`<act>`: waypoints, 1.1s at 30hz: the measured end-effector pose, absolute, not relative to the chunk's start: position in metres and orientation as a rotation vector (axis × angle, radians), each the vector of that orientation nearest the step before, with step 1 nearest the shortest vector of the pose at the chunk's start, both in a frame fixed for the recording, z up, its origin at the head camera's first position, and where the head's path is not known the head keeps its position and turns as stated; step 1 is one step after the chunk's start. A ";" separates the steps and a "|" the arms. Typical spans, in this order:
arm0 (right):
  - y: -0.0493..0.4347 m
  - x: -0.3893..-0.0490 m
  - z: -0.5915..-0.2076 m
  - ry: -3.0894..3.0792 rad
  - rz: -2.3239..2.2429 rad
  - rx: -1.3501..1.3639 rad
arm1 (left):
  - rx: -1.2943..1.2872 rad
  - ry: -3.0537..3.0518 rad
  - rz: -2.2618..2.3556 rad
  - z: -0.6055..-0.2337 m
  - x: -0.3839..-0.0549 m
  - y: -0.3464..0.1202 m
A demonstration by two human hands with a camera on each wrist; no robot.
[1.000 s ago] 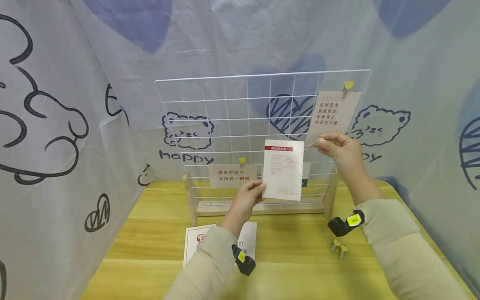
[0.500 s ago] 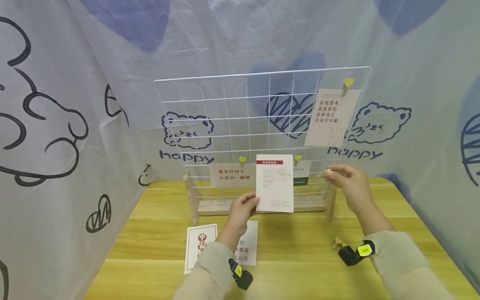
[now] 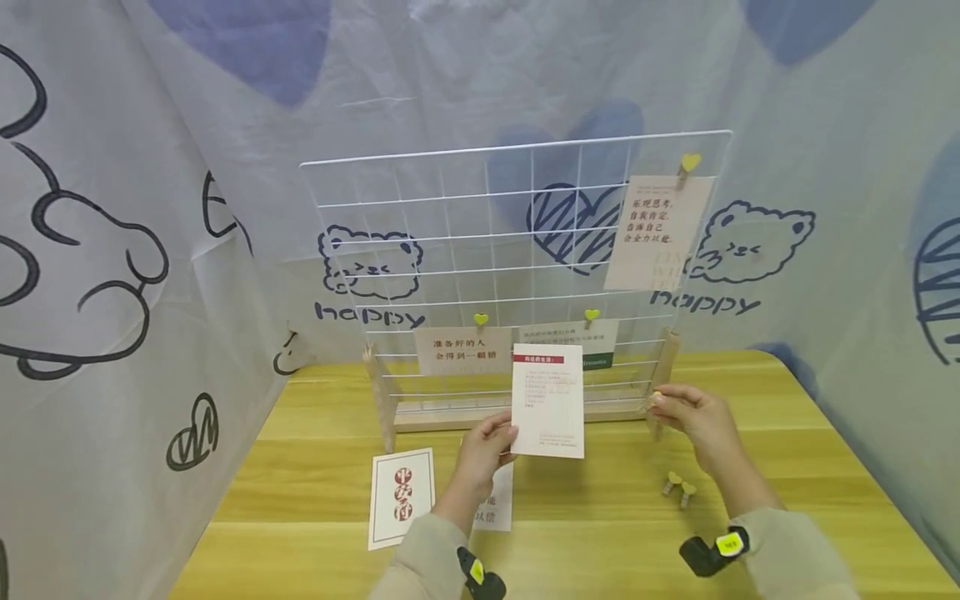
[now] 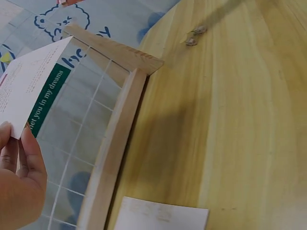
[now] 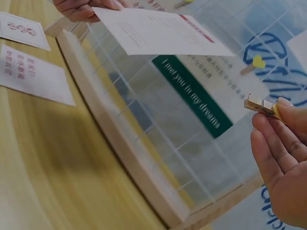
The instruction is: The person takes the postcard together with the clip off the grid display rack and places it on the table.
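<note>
In the head view my left hand (image 3: 483, 460) pinches the lower left edge of a white card (image 3: 548, 408) with a red heading strip. The card stands upright before the wire grid rack (image 3: 450, 250), partly covering a clipped card with a green band (image 5: 192, 96). To the right, my right hand (image 3: 701, 429) pinches a small wooden clothespin (image 5: 261, 108) with a yellow end, apart from the rack and the cards. In the left wrist view the left thumb and fingers grip the card's (image 4: 33, 76) corner.
Clipped on the grid are a pink card (image 3: 660, 233) at upper right and another card (image 3: 461, 350) lower left. On the wooden table (image 3: 600, 542) lie a card with red characters (image 3: 402, 498), a second card (image 3: 495, 504) partly behind the left hand, and two heart clothespins (image 3: 678, 489).
The white card has moved down and slightly left with my left hand. My right hand, holding the clothespin, has come down from beside the upper right card to the rack's right foot.
</note>
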State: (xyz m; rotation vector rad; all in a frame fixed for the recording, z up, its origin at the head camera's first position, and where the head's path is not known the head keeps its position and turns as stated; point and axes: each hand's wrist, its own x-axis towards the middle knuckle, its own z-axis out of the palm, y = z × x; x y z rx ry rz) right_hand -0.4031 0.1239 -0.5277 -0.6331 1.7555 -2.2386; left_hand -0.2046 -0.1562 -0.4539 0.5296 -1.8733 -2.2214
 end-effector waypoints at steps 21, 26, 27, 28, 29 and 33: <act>0.153 -0.346 -0.580 1.882 -2.125 -0.112 | 0.652 -1.879 -2.261 -0.510 -0.186 -0.145; 0.156 -0.322 -0.556 1.961 -2.014 -0.106 | 0.691 -1.886 -2.255 -0.520 -0.184 -0.142; 0.156 -0.316 -0.548 1.981 -1.987 -0.096 | 0.696 -1.891 -2.253 -0.522 -0.183 -0.141; 0.156 -0.311 -0.540 1.995 -1.960 -0.088 | 0.698 -1.901 -2.247 -0.524 -0.183 -0.141; 0.156 -0.306 -0.533 2.002 -1.950 -0.067 | 0.700 -1.911 -2.241 -0.525 -0.183 -0.140; 0.156 -0.294 -0.517 1.968 -1.954 0.061 | 0.744 -1.924 -2.240 -0.532 -0.181 -0.140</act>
